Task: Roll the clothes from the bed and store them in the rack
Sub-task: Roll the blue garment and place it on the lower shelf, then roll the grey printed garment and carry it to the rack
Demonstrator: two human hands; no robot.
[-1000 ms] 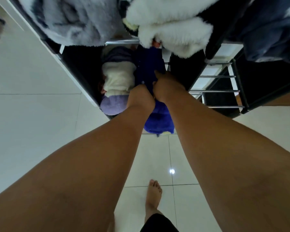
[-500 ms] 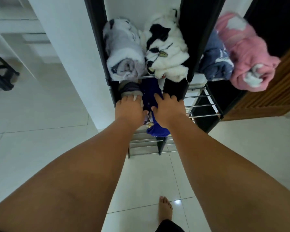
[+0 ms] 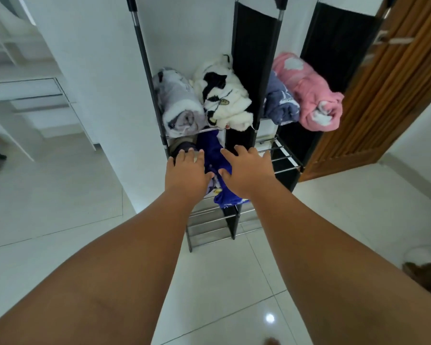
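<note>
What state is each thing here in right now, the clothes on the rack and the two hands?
Grey roll: rolled, lying on the upper left shelf.
White and black roll: rolled loosely, beside the grey one.
Slate blue roll: rolled, on the upper right shelf.
Pink roll: rolled, beside the slate blue one.
Dark blue garment: on the lower left shelf, its end hanging over the front.
Left hand: open, fingers spread.
Right hand: open, resting on the dark blue garment.

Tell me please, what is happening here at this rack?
A person is storing rolled clothes in a black rack. Both hands are spread open over a dark blue roll on a lower shelf: the left hand beside it, the right hand on it. On the shelf above lie a grey roll, a white and black roll, a slate blue roll and a pink roll.
</note>
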